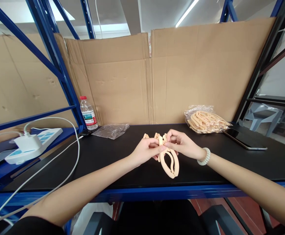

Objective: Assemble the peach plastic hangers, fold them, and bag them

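Both hands meet over the middle of the black tabletop (pixel 95 166). My left hand (pixel 147 150) pinches a peach-coloured looped piece (pixel 171 168) from the left, thumb pressed on it. From the right, my right hand (pixel 181 143) grips the same piece near its top, fingers bent together. The loops hang below the fingers, above the table's front part. More peach-coloured ends stick up behind my left hand; how they join the loops is hidden by the fingers.
A clear bag of peach-coloured pieces (pixel 204 121) lies at the back right, beside a dark phone (pixel 245 138). Left of centre are a crumpled clear bag (pixel 111 130) and a bottle (pixel 88 114). White cables run from a power strip (pixel 38 145) at the left.
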Tool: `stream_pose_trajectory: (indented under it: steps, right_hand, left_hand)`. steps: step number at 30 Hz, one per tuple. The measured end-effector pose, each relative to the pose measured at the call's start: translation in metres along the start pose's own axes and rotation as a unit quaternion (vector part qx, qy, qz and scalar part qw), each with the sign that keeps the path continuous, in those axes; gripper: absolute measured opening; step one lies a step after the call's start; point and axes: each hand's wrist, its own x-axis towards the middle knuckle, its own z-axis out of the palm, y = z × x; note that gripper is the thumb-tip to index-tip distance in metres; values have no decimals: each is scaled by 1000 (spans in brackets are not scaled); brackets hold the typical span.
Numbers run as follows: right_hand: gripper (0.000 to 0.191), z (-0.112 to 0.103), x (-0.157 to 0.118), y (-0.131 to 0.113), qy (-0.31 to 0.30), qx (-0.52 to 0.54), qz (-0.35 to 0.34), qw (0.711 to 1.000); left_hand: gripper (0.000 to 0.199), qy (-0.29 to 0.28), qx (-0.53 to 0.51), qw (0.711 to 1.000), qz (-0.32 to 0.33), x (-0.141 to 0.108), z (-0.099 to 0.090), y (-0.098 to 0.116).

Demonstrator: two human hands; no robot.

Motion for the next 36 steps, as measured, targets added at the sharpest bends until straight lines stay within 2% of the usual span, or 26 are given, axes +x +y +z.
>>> stream_pose_trajectory:
  steps: [3, 7, 11, 14, 17, 19, 23, 25, 29, 32, 34, 36]
  right_hand:
    - [29, -1, 0, 1, -6, 10, 3, 1000]
    - [39, -12, 1, 1, 29, 15, 9, 999]
    - [45, -43, 3, 14, 113, -12, 22, 993]
    - [42, -73, 4, 33, 157, -50, 70, 984]
    - [34, -93, 5, 53, 194, -123, 114, 967]
    - [26, -100, 6, 62, 206, -183, 144, 950]
    - [20, -97, 8, 68, 165, -392, 169, 889]
    - [20, -94, 9, 68, 151, -436, 167, 872]
    - [23, -92, 10, 67, 143, -432, 172, 874]
    - [31, -94, 7, 61, 147, -421, 157, 881]
    - [37, -91, 4, 53, 143, -424, 105, 888]
    - [47, -81, 1, 44, 102, -444, 36, 890]
  left_hand:
    - [39, -3, -11, 1000, -17, 1, -1, -1]
    - [44, 8, -14, 999, -32, 1, -4, 3]
    - [39, 38, 12, 999, -21, 0, -9, 7]
    - [36, 70, 35, 997, -20, 3, -14, 6]
    - [36, 94, 20, 995, -7, 6, -20, 2]
    - [35, 109, 15, 994, -4, 9, -24, 0]
    - [34, 129, 27, 991, -18, 10, -28, 1]
    - [34, 130, 32, 991, -23, 10, -28, 3]
    - [34, 118, 46, 992, -10, 11, -29, 2]
    - [29, 115, 125, 985, 38, 13, -33, -2]
    - [28, 104, 243, 961, 86, 12, -36, -6]
    - [37, 71, 372, 919, 109, 9, -36, -9]
